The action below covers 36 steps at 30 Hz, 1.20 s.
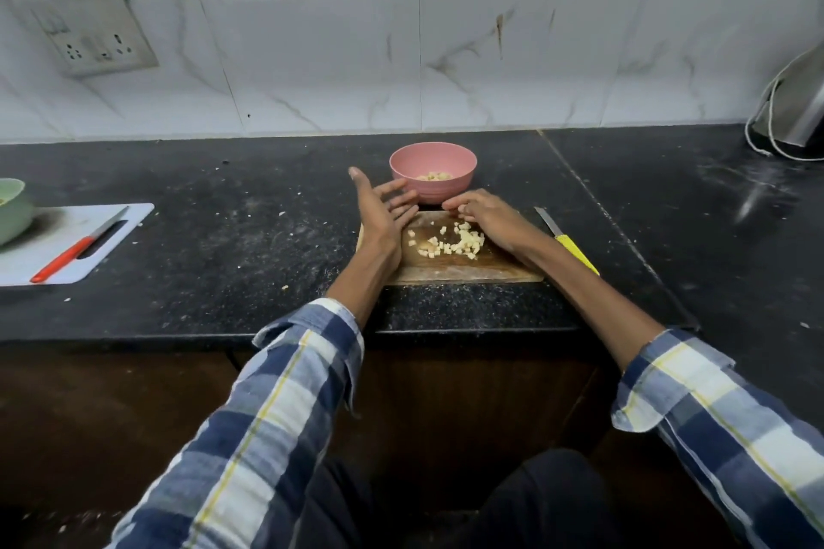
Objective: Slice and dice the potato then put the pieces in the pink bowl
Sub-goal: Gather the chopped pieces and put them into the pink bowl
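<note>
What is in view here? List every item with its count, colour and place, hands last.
bowl: one, pink, behind the wooden board, some potato cubes inside
potato cubes: a loose pile, pale yellow, on the wooden board
wooden board: one, brown, on the counter in front of the person
yellow knife: one, yellow handle, on the counter right of the wooden board
white board: one, white, far left of the counter
red knife: one, red handle, lying on the white board
green bowl: one, green, at the left edge, partly cut off
socket plate: one, white, on the tiled wall
counter: one, black speckled
left hand: open, fingers spread, at the board's left edge
right hand: fingers bent, beside the cubes
</note>
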Available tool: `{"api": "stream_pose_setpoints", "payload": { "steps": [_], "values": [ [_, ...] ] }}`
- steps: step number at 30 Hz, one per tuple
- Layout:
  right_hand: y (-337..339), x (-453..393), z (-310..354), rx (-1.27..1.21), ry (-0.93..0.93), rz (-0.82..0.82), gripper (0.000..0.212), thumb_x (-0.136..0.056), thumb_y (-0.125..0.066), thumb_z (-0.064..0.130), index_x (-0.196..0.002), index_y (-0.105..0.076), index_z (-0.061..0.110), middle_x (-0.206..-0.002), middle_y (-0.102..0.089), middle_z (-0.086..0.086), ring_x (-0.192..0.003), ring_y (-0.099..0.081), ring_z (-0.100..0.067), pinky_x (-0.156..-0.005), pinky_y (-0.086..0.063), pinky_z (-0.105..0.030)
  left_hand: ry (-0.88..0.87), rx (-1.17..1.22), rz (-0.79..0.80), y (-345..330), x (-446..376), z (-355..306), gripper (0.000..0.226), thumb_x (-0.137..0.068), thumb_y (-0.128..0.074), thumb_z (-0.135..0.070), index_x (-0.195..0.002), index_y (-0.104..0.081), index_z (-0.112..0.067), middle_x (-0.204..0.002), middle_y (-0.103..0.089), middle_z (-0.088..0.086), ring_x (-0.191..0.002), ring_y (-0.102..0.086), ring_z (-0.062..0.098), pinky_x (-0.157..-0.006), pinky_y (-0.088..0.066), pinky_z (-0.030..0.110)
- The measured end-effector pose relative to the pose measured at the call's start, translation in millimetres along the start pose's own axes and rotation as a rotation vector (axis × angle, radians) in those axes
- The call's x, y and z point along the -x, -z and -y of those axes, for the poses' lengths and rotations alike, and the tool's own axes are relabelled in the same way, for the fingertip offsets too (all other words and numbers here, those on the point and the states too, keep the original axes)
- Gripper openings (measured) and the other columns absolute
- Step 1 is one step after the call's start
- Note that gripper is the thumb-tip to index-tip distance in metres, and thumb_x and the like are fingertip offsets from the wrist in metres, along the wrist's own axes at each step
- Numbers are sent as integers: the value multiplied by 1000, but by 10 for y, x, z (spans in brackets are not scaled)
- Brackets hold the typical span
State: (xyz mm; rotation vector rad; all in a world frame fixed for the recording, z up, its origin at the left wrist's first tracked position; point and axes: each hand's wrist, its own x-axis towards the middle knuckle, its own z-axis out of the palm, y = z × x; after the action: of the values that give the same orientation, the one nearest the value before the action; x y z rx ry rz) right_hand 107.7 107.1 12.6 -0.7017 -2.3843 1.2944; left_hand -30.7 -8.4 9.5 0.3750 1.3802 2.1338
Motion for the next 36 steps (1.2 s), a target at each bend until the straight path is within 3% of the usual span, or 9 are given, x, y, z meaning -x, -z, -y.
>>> {"api": "stream_pose_setpoints", "payload": {
  "steps": [7,12,16,19,22,24,29,34,36],
  "values": [
    [-372,-94,262,-137,24,-27,39,-109,-33,8,-115,-72,7,-126,-68,-9,-108,-63,-9,-104,-48,-25,-39,-46,-27,-270,81,200,88,-106,-13,-67,-106,-71,-1,-96,-75,14,-90,-72,21,-73,-54,26],
    [-221,-143,116,-224,8,-253,39,-105,-37,5,-106,-77,2,-102,-76,-6,-100,-69,-14,-89,-54,-20,-16,56,-34,-125,-4,173,88,-106,-12,-67,-108,-69,0,-114,-72,22,-113,-67,30,-104,-52,42],
    [-338,-178,51,-137,-22,-258,40,-103,-39,9,-96,-78,9,-94,-78,-3,-90,-72,-14,-87,-57,-29,-32,-12,19,-239,39,230,87,-107,-12,-65,-107,-69,0,-104,-74,19,-100,-70,25,-89,-55,34],
    [-535,-195,189,-135,-27,-238,41,-100,-40,7,-84,-76,19,-83,-76,-2,-67,-68,-7,-62,-51,-24,0,-27,-18,-421,87,284,85,-106,-17,-66,-99,-72,-2,-93,-76,17,-92,-73,28,-81,-58,34],
    [-505,-191,261,-268,-51,-202,40,-97,-40,3,-90,-78,13,-91,-78,-4,-85,-71,-12,-74,-54,-22,16,5,-23,-374,77,223,83,-108,-16,-63,-100,-71,-2,-89,-75,15,-86,-72,23,-75,-57,30],
    [-362,-174,241,-356,-73,-163,38,-101,-40,4,-100,-78,5,-99,-78,-5,-96,-70,-12,-81,-55,-17,17,43,6,-251,28,168,85,-107,-15,-65,-103,-71,-2,-100,-74,18,-97,-72,25,-86,-57,33],
    [84,-113,152,132,71,-93,23,-101,-62,37,-101,-78,20,-100,-75,5,-97,-69,-21,-85,-56,-36,13,48,52,-58,0,168,86,-105,-16,-68,-109,-71,-3,-117,-73,21,-115,-69,30,-106,-52,44],
    [328,-63,227,533,-67,306,108,-60,-75,77,-145,-52,15,-127,-53,-3,-96,-66,-18,-67,-56,-26,-58,-51,79,-104,53,184,82,-107,-16,-64,-105,-72,-5,-111,-76,16,-112,-71,27,-105,-52,43],
    [255,-33,213,623,-92,318,121,-52,-79,79,-151,-43,19,-132,-44,-4,-105,-63,-20,-80,-59,-30,-81,-97,86,-130,70,194,81,-108,-15,-63,-103,-73,-5,-108,-77,14,-109,-71,25,-104,-52,41]
  ]
}}
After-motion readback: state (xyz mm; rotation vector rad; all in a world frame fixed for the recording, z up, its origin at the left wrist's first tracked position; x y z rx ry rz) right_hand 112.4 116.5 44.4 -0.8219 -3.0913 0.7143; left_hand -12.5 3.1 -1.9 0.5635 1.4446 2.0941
